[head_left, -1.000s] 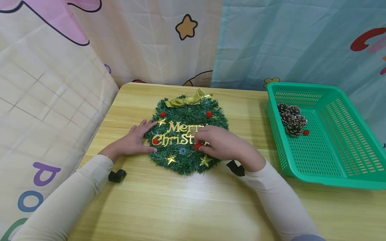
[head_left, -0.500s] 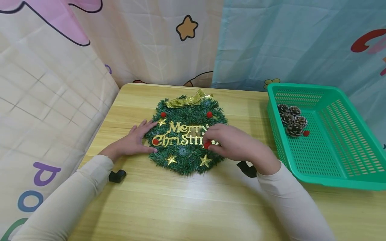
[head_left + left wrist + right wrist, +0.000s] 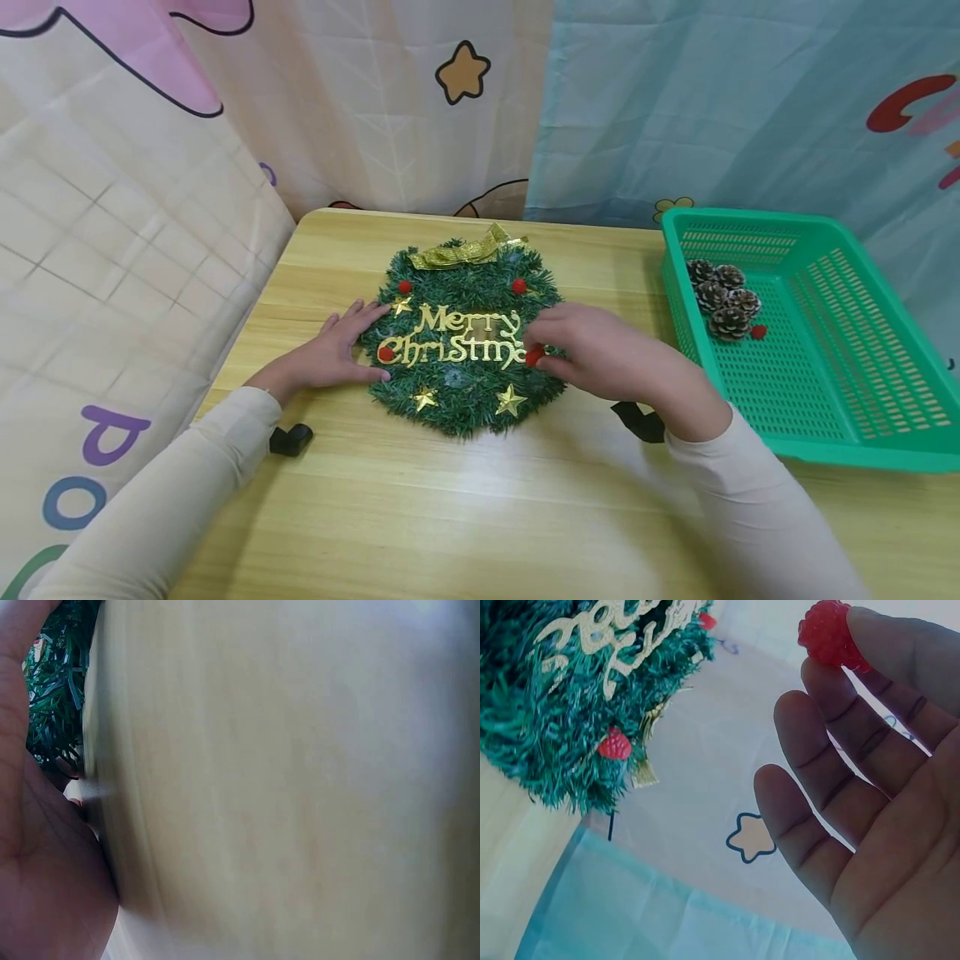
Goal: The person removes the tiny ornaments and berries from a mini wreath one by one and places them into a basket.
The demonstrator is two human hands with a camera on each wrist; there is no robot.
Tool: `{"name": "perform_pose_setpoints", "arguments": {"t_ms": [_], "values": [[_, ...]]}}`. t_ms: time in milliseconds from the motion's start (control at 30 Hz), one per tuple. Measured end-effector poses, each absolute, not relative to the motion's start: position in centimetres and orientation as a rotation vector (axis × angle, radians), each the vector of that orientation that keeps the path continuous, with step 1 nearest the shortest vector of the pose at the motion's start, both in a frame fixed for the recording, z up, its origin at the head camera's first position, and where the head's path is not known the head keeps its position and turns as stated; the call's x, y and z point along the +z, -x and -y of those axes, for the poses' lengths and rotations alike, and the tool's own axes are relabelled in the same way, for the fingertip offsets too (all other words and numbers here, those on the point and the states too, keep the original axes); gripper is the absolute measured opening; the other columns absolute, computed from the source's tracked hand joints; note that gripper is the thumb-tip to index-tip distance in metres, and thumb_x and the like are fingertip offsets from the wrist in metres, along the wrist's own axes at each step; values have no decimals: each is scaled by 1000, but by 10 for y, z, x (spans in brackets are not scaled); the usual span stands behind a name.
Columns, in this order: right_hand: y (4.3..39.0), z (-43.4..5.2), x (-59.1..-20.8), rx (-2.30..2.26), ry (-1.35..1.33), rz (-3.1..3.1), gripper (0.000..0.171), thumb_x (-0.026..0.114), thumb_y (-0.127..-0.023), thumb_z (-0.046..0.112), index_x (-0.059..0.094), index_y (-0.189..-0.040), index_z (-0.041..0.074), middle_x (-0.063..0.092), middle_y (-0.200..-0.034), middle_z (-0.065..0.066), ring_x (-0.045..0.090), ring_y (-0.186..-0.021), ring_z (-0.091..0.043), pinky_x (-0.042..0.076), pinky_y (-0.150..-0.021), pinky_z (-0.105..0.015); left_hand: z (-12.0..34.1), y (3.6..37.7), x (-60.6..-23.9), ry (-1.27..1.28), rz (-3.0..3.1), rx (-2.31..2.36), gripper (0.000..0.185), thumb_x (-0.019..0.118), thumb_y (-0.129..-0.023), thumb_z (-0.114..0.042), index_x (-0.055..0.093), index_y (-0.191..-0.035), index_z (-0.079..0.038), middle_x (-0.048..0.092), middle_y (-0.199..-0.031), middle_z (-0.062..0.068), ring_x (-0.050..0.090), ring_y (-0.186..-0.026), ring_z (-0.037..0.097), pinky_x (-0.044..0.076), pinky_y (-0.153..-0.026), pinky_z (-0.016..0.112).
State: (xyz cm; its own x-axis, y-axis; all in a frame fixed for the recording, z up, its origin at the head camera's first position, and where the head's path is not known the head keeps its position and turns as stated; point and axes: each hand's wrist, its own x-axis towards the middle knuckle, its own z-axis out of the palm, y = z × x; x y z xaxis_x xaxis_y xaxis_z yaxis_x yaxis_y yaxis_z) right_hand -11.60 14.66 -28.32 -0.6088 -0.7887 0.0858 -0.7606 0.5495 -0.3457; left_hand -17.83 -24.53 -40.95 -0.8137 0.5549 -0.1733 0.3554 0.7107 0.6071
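A green tinsel wreath [image 3: 472, 400] lies on the table, bearing gold "Merry Christmas" lettering [image 3: 468, 323], gold stars, a gold bow [image 3: 461, 252] and several red berries. My right hand [image 3: 607, 354] is over the wreath's right side, covering the end of the lettering. Between thumb and fingertips it pinches a red raspberry-like berry [image 3: 826, 634], plain in the right wrist view. My left hand [image 3: 327, 350] rests at the wreath's left edge with fingers spread, thumb on the greenery near a red berry [image 3: 386, 354]. In the left wrist view, part of the palm [image 3: 52, 892] shows beside the greenery.
To the right stands a green plastic basket [image 3: 862, 458] with several pine cones [image 3: 723, 300] and one red berry [image 3: 759, 332] inside. Printed curtains [image 3: 360, 108] hang behind and left of the wooden table [image 3: 420, 517]. A black camera piece sits at each wrist.
My right hand has moved rightward across the lettering with the berry in its fingers, uncovering more of the letters. The left hand has stayed in place.
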Motion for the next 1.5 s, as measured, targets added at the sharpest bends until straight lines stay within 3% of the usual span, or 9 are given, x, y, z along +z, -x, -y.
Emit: {"name": "perform_pose_setpoints", "arguments": {"t_ms": [1033,1500], "values": [[114,-188,-248,-310,1181,-2809,16,77,-86,7,69,-94,18,62,-93,8,57,-84,-12,51,-73,-32,246,177,-409,-702,-2565,830,109,78,-80,-54,11,-161,-24,3,-166,10,-11,-150,32,-11,-115,59],[108,-230,-248,-340,1083,-2869,22,79,-84,6,69,-98,21,62,-96,12,57,-87,-7,52,-72,-34,246,176,-408,-706,-2562,835,109,78,-80,-54,12,-161,-24,4,-166,11,-11,-150,32,-11,-115,58]]}}
